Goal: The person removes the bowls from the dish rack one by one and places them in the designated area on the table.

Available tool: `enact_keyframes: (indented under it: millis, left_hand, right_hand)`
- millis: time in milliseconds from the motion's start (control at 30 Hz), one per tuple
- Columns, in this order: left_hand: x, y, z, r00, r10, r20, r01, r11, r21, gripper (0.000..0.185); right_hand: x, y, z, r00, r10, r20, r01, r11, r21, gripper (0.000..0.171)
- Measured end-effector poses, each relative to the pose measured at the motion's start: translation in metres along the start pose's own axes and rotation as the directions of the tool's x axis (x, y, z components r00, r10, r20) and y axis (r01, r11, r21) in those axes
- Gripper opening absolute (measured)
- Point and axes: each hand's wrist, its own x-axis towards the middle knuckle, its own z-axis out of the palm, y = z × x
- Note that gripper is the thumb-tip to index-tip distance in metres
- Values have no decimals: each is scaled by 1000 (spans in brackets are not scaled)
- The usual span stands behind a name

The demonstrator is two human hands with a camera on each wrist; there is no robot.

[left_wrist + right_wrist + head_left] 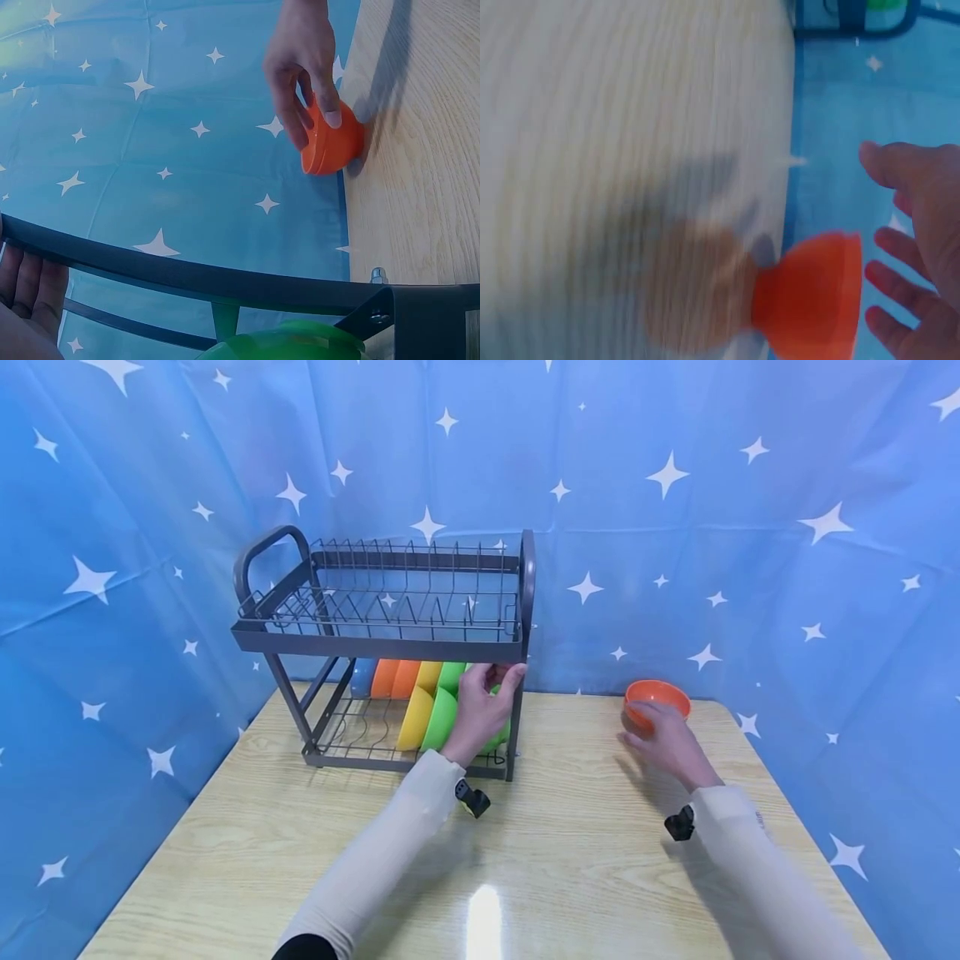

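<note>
A dark two-tier dish rack (382,645) stands on the left part of the table. At its right front post, my left hand (482,706) pinches the dark upright; the left wrist view shows its fingers (34,289) against that bar. Yellow bowls (416,718) and green bowls (441,718) stand tilted on the lower tier, some partly hidden by this hand. At the table's back right, an orange bowl (667,692) sits upright. Just over its near side is my right hand (669,743), with fingers spread and a gap from the bowl in the right wrist view.
Behind the front bowls, orange bowls (395,678) and a blue bowl (363,677) stand on the lower tier. The upper tier has wire slots (405,606). A blue curtain (600,485) with white stars hangs around the wooden table (585,827).
</note>
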Motion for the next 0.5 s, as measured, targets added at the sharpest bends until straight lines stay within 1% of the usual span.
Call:
enact_keyframes:
  millis: [233,333,500]
  left_hand:
    - [0,0,1,1000,-4,1,4,1000,0,19]
    - [0,1,1,1000,-7,1,7,1000,-7,20]
    - [0,1,0,1000,-25,-5,25,1000,-8,20]
  right_hand:
    - [2,-36,9,1000,-32,-1,32,999,17,67]
    - [5,-54,9,998,-67,-11,67,998,9,69]
    - [9,-88,5,993,-112,-24,113,993,30,74]
